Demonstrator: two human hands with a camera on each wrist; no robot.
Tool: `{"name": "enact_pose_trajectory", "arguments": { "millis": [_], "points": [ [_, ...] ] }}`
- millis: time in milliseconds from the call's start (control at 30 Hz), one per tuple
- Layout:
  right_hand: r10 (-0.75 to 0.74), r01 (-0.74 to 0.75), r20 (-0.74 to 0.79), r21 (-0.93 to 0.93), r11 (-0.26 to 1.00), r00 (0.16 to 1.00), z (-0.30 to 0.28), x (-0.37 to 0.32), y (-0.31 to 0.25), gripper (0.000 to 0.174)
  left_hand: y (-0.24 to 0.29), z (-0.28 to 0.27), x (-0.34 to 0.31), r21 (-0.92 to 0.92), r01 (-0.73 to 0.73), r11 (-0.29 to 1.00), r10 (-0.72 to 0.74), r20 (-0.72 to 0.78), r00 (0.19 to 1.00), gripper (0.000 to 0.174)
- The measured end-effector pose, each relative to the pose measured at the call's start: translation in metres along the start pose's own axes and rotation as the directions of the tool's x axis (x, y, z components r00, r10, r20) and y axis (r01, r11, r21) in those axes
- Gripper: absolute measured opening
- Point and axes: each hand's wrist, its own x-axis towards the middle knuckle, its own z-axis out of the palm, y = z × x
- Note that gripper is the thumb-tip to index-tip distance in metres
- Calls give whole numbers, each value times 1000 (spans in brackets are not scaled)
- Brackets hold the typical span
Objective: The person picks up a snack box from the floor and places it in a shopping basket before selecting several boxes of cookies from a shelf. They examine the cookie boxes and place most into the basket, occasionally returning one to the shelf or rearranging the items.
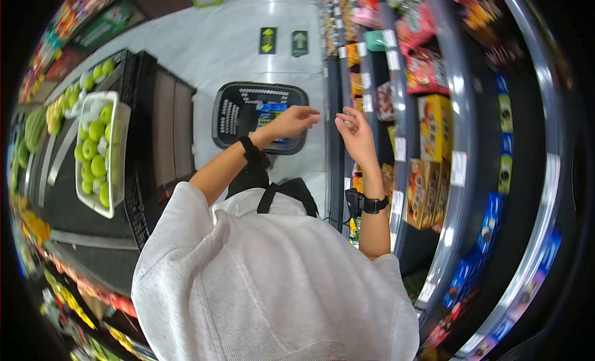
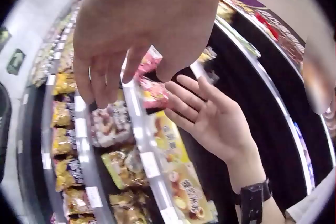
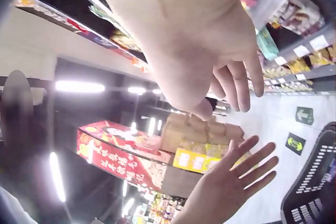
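Observation:
My left hand (image 1: 292,121) is held out over the right side of a dark shopping basket (image 1: 229,116) on the floor, its fingers loosely extended and nothing in them. Blue-and-green packages (image 1: 265,118) lie in the basket, partly covered by that hand. Facing it, my right hand (image 1: 357,136) is raised beside the snack shelves, palm turned inward and fingers relaxed. A gap separates the two hands in the head view. The left wrist view shows the bare right palm (image 2: 218,121); the right wrist view shows the left hand's spread fingers (image 3: 261,167).
On the right, shelves hold yellow boxes (image 1: 435,128), brown boxes (image 1: 423,193) and pink bags (image 1: 426,71). A white crate (image 1: 110,203) of green apples tops the dark stand at left. Floor signs (image 1: 268,41) mark the aisle beyond the basket.

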Motion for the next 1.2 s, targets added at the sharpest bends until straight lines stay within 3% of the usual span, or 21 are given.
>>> {"name": "enact_pose_trajectory", "arguments": {
  "millis": [33,100,133,233,300,433,467,567,600,667,700,767,833,900,967,1000,1033,1100,1133,1167,1200],
  "points": [
    [4,-2,30,-56,998,1000,18,15,23,46,-21,-23,-5,-195,-26,980,10,-82,997,40],
    [-19,38,77,-256,966,997,55,37,28,43,-38,-73,-20,-255,-32,966,-56,-331,942,34],
    [5,23,108,-261,965,994,73,48,34,43,-51,-100,-24,-185,-22,982,-58,-413,909,35],
    [23,23,192,-233,972,981,129,86,49,36,-86,-164,-33,-214,70,974,-179,-543,820,34],
    [75,-3,199,-340,941,977,159,115,57,30,-108,-193,-32,-216,173,961,-265,-538,800,36],
    [161,-113,140,-300,947,977,207,169,114,25,-178,-218,-16,-249,241,938,-342,-552,760,35],
    [141,-116,105,-209,971,985,220,183,161,23,-207,-225,-8,-242,262,934,-355,-559,750,34],
    [344,-345,27,101,933,939,253,215,251,20,-269,-228,12,-265,308,914,-406,-580,706,34],
    [361,-363,35,101,926,932,263,228,285,20,-292,-234,23,-273,324,906,-424,-576,699,34],
    [393,-393,-19,28,919,919,273,239,355,18,-339,-231,36,-41,424,905,-347,-650,676,35],
    [421,-420,-17,22,907,907,278,248,385,18,-370,-235,43,4,485,874,-379,-618,689,34],
    [302,-305,-44,-97,948,952,283,264,435,16,-423,-239,56,83,550,831,-413,-571,709,34],
    [270,-277,-83,-85,957,959,288,279,481,16,-473,-241,70,159,620,769,-458,-539,707,37],
    [364,-373,-94,-101,922,927,293,292,519,18,-508,-245,85,259,649,715,-508,-446,737,41],
    [369,-372,-47,-123,920,928,298,303,558,22,-532,-248,100,274,657,702,-533,-409,740,46],
    [508,-489,36,-221,844,861,297,308,569,36,-545,-247,107,294,659,692,-546,-384,745,50],
    [517,-498,35,-220,839,856,300,307,577,36,-556,-245,113,294,662,689,-553,-377,743,50],
    [569,-516,62,-350,782,820,309,308,597,52,-574,-244,128,158,658,736,-537,-455,710,58],
    [644,-556,118,-403,727,756,312,311,609,68,-580,-245,135,100,679,728,-570,-461,679,63],
    [648,-560,119,-401,725,752,315,309,620,68,-588,-244,141,101,682,724,-574,-460,677,63],
    [581,-483,149,-415,771,800,318,306,629,73,-600,-244,147,58,619,783,-510,-510,693,63]
  ]
}}
